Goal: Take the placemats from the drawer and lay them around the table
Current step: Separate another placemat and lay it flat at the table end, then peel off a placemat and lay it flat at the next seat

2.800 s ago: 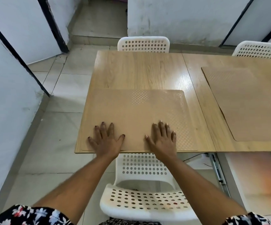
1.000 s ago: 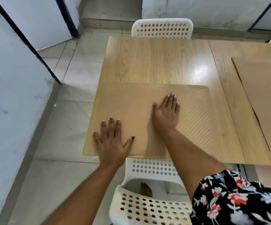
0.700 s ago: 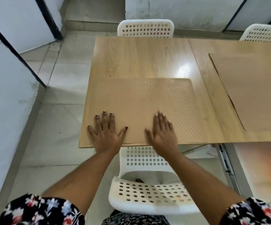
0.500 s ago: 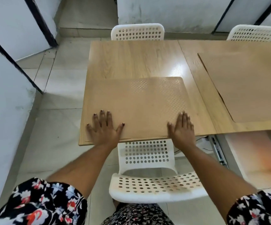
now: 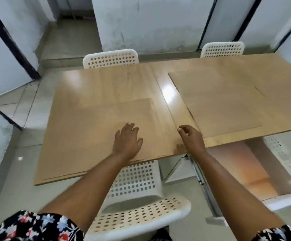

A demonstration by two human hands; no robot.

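A tan perforated placemat (image 5: 92, 129) lies flat on the near left part of the wooden table (image 5: 120, 84). My left hand (image 5: 126, 141) rests palm down on its near right area, fingers spread. A second tan placemat (image 5: 216, 101) lies on the right half of the table. My right hand (image 5: 191, 138) hovers over the bare wood between the two mats, fingers loosely curled, holding nothing. Below the table's right edge an open drawer (image 5: 237, 167) shows a pale orange bottom.
A white perforated chair (image 5: 136, 206) stands right in front of me, under the table edge. Two more white chairs (image 5: 110, 58) (image 5: 222, 49) stand at the far side. A fourth chair (image 5: 284, 160) is at the right. Walls close in on the left.
Both hands have moved right: the left slid from the mat's near left corner to its right area, and the right lifted off the mat. The view has swung right and up.
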